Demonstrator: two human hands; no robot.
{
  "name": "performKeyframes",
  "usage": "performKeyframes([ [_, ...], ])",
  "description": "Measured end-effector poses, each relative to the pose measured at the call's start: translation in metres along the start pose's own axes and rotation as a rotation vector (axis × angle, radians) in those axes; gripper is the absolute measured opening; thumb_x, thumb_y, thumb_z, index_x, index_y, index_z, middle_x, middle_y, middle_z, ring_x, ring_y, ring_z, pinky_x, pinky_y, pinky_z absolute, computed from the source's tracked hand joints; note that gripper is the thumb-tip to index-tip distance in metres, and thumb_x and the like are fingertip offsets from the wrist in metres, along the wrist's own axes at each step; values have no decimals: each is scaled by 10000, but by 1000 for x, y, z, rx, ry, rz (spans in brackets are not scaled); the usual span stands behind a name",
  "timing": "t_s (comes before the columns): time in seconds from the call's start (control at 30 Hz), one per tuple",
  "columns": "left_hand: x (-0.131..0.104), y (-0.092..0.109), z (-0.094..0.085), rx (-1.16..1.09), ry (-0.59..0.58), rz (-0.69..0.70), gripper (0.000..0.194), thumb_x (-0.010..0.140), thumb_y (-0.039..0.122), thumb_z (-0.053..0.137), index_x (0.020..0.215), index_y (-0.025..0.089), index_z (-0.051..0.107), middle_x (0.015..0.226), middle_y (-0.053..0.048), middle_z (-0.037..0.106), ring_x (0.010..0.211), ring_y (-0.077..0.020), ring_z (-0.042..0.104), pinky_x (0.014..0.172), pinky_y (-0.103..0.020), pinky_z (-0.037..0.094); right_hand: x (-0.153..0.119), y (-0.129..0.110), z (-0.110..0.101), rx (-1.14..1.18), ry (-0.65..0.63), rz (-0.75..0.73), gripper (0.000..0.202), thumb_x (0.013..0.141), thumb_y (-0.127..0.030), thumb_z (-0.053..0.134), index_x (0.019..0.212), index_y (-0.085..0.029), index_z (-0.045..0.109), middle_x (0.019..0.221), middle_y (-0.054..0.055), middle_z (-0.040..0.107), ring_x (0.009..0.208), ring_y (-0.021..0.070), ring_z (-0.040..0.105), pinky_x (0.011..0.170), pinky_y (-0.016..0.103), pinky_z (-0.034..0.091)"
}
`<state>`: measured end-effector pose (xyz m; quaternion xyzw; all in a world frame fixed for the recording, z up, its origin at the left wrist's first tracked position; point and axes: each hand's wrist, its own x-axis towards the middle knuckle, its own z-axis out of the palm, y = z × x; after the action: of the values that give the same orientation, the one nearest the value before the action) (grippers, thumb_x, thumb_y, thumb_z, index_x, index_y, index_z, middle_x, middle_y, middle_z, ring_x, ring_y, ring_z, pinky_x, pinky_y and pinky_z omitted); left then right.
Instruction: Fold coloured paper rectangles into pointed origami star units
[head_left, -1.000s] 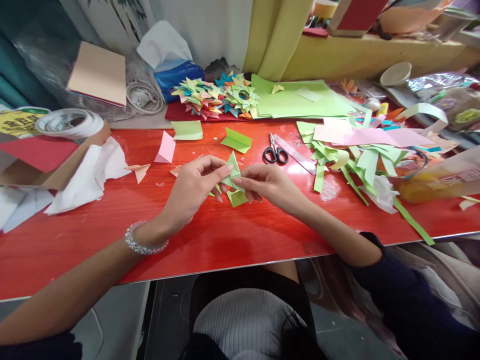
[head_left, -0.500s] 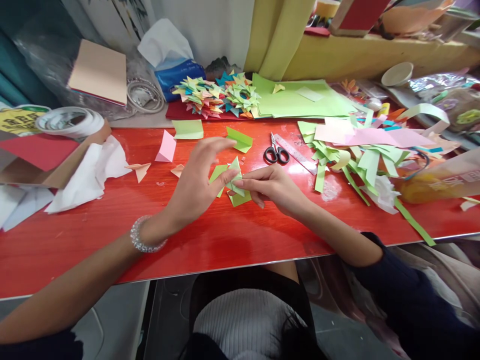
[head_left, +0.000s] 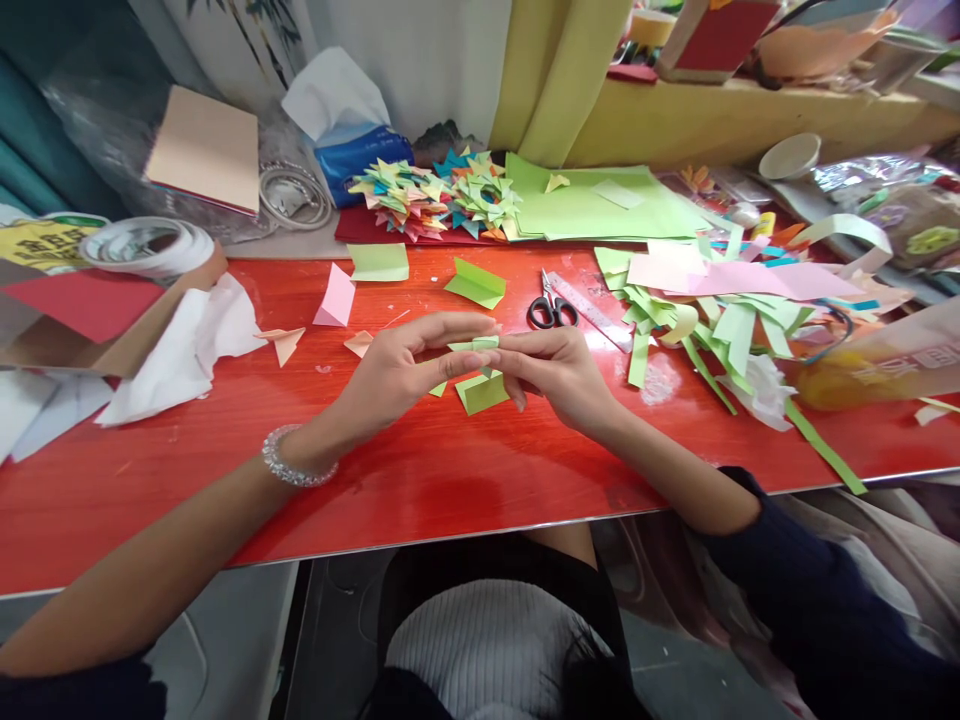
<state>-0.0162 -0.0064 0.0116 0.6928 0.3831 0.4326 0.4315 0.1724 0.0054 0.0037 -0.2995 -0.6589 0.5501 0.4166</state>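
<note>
Between my two hands is a small folded light green paper [head_left: 474, 344], held above the red table [head_left: 360, 500]. My left hand [head_left: 405, 362] has its thumb and fingers closed on the paper's left side. The fingertips of my right hand [head_left: 559, 368] pinch its right end. Fingers cover part of the paper. Just below lies a creased green piece [head_left: 481, 393], and another green scrap shows partly under my left hand. Beyond the hands rests a folded bright green piece [head_left: 477, 284], with a pale green one [head_left: 379, 263] and a pink one [head_left: 334, 296] to the left.
Black-handled scissors [head_left: 553, 310] and a clear ruler [head_left: 591, 310] lie right of centre. Green strips [head_left: 739, 335] are heaped at the right. Folded paper star shapes [head_left: 405, 200] and green sheets [head_left: 600, 205] sit at the back. An open box [head_left: 112, 355] stands left.
My left fingers have come down and closed on the folded paper, which now looks flatter and more level. My right hand keeps its pinch.
</note>
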Motion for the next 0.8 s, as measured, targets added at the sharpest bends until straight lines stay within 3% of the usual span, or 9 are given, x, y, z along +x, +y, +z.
performKeyframes([
  [0.2, 2, -3, 2, 104, 118, 101, 338, 785, 312, 704, 1112, 250, 646, 1114, -20, 677, 1027, -175, 634, 901, -301, 525, 1, -4, -1, -41, 54, -41, 189, 815, -344, 679, 770, -179, 760, 412, -57, 496, 402, 40, 370, 411, 209, 269],
  [0.4, 0, -5, 3, 180, 222, 175, 380, 825, 242, 653, 1199, 280, 596, 932, -6, 659, 839, -132, 625, 791, -286, 526, 1, -8, -2, -75, 67, 40, 234, 848, -365, 640, 812, -165, 756, 405, -50, 512, 388, 40, 397, 407, 204, 281],
  [0.53, -2, 1, 2, 289, 227, 210, 247, 838, 232, 634, 1068, 303, 687, 904, 5, 657, 813, -126, 599, 781, -280, 505, 1, -7, -1, -75, 45, 50, 266, 834, -403, 646, 846, -164, 760, 424, -42, 526, 401, 51, 434, 400, 202, 298],
  [0.8, -4, 3, 4, 213, 257, 159, 270, 808, 249, 676, 1065, 327, 697, 789, 8, 611, 742, -126, 576, 691, -284, 510, -1, -7, 3, 3, 129, 33, 237, 815, -390, 670, 854, -177, 767, 471, -31, 559, 414, 65, 486, 401, 210, 325],
])
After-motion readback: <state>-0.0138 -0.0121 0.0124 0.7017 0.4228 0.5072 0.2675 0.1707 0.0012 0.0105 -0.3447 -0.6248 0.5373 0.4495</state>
